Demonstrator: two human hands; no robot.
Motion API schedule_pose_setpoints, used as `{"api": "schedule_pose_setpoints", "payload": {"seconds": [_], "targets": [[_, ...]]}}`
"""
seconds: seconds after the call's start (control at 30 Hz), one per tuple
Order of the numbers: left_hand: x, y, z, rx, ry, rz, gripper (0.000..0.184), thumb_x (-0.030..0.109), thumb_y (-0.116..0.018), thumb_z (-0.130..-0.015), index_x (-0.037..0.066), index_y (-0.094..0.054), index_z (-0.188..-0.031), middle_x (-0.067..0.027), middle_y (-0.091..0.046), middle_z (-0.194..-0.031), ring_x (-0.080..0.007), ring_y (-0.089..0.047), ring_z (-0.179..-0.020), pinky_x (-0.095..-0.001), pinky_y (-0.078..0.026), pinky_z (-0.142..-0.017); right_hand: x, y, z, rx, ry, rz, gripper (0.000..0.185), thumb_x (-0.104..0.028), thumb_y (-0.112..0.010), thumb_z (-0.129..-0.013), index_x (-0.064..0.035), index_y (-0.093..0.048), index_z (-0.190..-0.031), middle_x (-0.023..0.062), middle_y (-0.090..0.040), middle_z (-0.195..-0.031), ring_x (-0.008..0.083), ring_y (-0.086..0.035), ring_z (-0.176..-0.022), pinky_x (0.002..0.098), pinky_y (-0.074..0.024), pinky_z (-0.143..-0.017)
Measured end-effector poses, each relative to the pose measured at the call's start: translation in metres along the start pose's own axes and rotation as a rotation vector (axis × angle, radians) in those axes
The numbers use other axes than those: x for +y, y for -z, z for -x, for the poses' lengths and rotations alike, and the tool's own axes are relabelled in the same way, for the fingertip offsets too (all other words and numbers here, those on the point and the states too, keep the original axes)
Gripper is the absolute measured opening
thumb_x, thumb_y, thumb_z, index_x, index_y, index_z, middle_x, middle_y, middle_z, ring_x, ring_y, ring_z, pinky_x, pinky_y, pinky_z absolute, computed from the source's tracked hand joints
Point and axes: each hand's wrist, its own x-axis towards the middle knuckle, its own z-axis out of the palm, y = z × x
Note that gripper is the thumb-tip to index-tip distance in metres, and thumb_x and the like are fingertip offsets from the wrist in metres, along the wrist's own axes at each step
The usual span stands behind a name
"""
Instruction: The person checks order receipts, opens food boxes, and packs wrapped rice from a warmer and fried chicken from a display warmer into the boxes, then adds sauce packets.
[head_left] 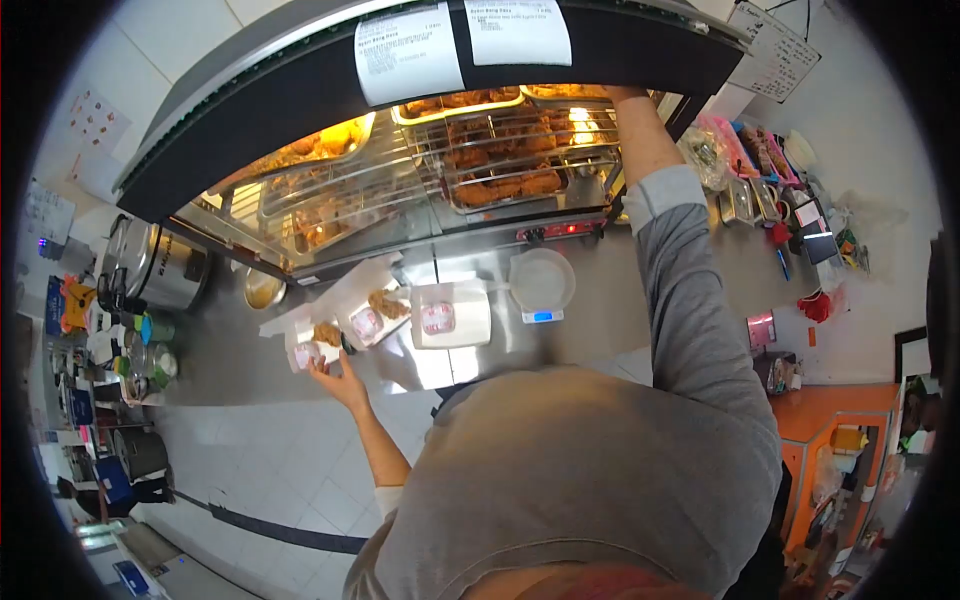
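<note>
My left hand [341, 383] is at the near edge of a white paper food box [291, 343], its fingers apart and touching the box's side. In that box lie a piece of fried chicken [327, 334] and a small wrapped pack [306, 354]. Beside it, a second open box [392, 327] holds another chicken piece [388, 303] and a pack [366, 323]. A third box [470, 322] contains a wrapped pack [438, 318]. My right hand [628, 92] reaches into the heated display cabinet [437, 245], near trays of fried chicken [510, 185]; its fingers are hidden behind the cabinet's top.
A kitchen scale [543, 317] bearing a round pale dish stands right of the boxes on the steel counter [235, 350]. A metal bowl [264, 288] and a big steel pot [165, 262] are at left. Two printed sheets [408, 52] hang from the cabinet's top.
</note>
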Motion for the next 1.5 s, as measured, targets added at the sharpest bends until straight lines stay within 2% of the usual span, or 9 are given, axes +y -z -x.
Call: {"api": "schedule_pose_setpoints", "payload": {"seconds": [0.53, 0.6, 0.77, 0.93, 1.07, 1.33, 1.43, 1.47, 1.5], "targets": [[0.009, -0.044, -0.027, -0.301, -0.054, 0.069, 0.067, 0.024, -0.072, -0.085, 0.013, -0.034, -0.140, -0.0125, -0.051, -0.125, -0.0256, -0.049, -0.112, -0.0384, -0.044, -0.086, 0.029, 0.043, 0.070, 0.042, -0.023, -0.685, 0.024, -0.029, -0.052, -0.093, -0.0103, -0.053, -0.077, 0.0022, -0.052, -0.067, 0.0143, -0.046, -0.055, 0.0251, -0.0405, -0.045], [0.008, -0.045, -0.028, -0.317, -0.048, 0.079, 0.067, 0.023, -0.072, -0.086, 0.013, -0.034, -0.140, -0.0114, -0.051, -0.125, -0.0261, -0.050, -0.112, -0.0399, -0.046, -0.086, 0.050, 0.082, 0.096, -0.184, -0.185, -0.824, 0.030, -0.027, -0.054, -0.087, -0.0013, -0.062, -0.102, 0.0100, -0.065, -0.090, 0.0165, -0.061, -0.077, 0.0251, -0.0510, -0.054], [0.006, -0.045, -0.028, -0.335, -0.040, 0.101, 0.066, 0.022, -0.072, -0.086, 0.013, -0.034, -0.139, -0.0125, -0.051, -0.125, -0.0256, -0.050, -0.112, -0.0400, -0.048, -0.086, 0.107, 0.116, 0.210, -0.095, -0.466, -0.833, 0.028, -0.023, -0.056, -0.086, -0.0020, -0.060, -0.104, 0.0139, -0.062, -0.099, 0.0177, -0.060, -0.072, 0.0207, -0.0469, -0.043], [0.001, -0.041, -0.027, -0.371, -0.028, 0.081, 0.065, 0.021, -0.072, -0.086, 0.012, -0.034, -0.139, -0.0141, -0.051, -0.124, -0.0265, -0.050, -0.111, -0.0394, -0.048, -0.086, 0.264, 0.238, 0.280, 0.218, -0.768, 0.051, 0.027, -0.031, -0.062, -0.084, -0.0111, -0.064, -0.102, 0.0050, -0.064, -0.079, 0.0158, -0.060, -0.060, 0.0258, -0.0511, -0.047], [0.000, -0.041, -0.025, -0.352, -0.071, 0.086, 0.064, 0.022, -0.072, -0.086, 0.012, -0.036, -0.138, -0.0142, -0.051, -0.123, -0.0271, -0.050, -0.111, -0.0391, -0.048, -0.086, 0.319, 0.248, 0.297, -0.081, -0.633, 1.185, 0.031, -0.034, -0.063, -0.085, -0.0108, -0.065, -0.105, 0.0079, -0.069, -0.086, 0.0245, -0.067, -0.072, 0.0329, -0.0559, -0.062], [-0.001, -0.050, -0.018, -0.386, -0.008, 0.085, 0.061, 0.022, -0.071, -0.086, 0.009, -0.039, -0.137, -0.0145, -0.051, -0.124, -0.0266, -0.051, -0.112, -0.0390, -0.049, -0.086, 0.254, 0.255, 0.251, -0.685, -0.117, 1.616, 0.036, -0.037, -0.058, -0.090, -0.0078, -0.065, -0.111, 0.0121, -0.070, -0.095, 0.0326, -0.066, -0.091, 0.0393, -0.0526, -0.074], [-0.007, -0.050, -0.014, -0.362, 0.001, 0.089, 0.059, 0.021, -0.071, -0.087, 0.008, -0.041, -0.135, -0.0145, -0.053, -0.122, -0.0260, -0.052, -0.111, -0.0391, -0.048, -0.087, 0.155, 0.167, 0.236, -0.179, -0.473, 1.230, 0.028, -0.028, -0.058, -0.090, -0.0057, -0.067, -0.102, 0.0094, -0.069, -0.086, 0.0220, -0.068, -0.076, 0.0341, -0.0531, -0.063], [-0.008, -0.050, -0.013, -0.350, 0.007, 0.087, 0.058, 0.021, -0.071, -0.087, 0.007, -0.042, -0.135, -0.0145, -0.054, -0.122, -0.0258, -0.052, -0.110, -0.0392, -0.048, -0.088, 0.104, 0.111, 0.244, -0.048, -0.306, 1.189, 0.020, -0.021, -0.060, -0.087, -0.0047, -0.068, -0.096, 0.0079, -0.068, -0.080, 0.0158, -0.065, -0.065, 0.0303, -0.0508, -0.056], [-0.010, -0.052, -0.014, -0.341, -0.004, 0.086, 0.057, 0.021, -0.071, -0.086, 0.007, -0.043, -0.134, -0.0146, -0.055, -0.121, -0.0257, -0.053, -0.110, -0.0393, -0.047, -0.088, 0.091, 0.118, 0.231, -0.179, -0.345, 1.193, 0.019, -0.019, -0.061, -0.085, -0.0041, -0.068, -0.095, 0.0085, -0.068, -0.080, 0.0163, -0.065, -0.062, 0.0295, -0.0514, -0.056]]}}
